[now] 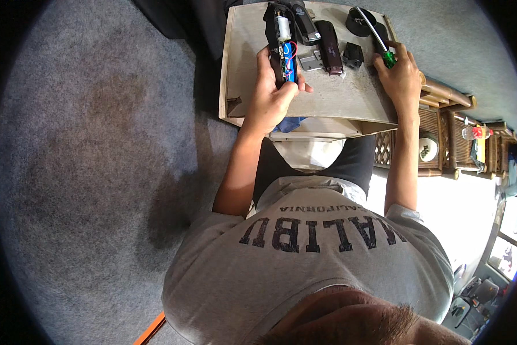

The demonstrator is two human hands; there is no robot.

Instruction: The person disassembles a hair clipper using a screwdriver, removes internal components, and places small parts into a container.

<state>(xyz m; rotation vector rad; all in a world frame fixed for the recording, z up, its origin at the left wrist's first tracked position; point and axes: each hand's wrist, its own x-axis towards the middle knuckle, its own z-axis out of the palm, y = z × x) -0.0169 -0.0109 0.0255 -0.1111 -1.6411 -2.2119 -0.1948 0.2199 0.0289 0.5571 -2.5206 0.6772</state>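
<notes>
Head view: left hand (274,102) curls its fingers round the opened clipper (282,46) near the tabletop's (339,96) far-left corner; right hand (403,79) grips a screwdriver (374,33) by the right edge; internal work seems underway, the next move wanting steady aim.

Grey carpet (86,172) covers the floor beyond the left edge of the pale table (321,103). Bamboo furniture (446,91) stands near its right near corner; well apart, a window (510,259) is bright.

Dark block capitals (312,236) run upside down in two rows across the near grey T-shirt (304,270), the larger row nearer, while faint marks (331,50) on the far maroon casing (327,35) are too small to read.
</notes>
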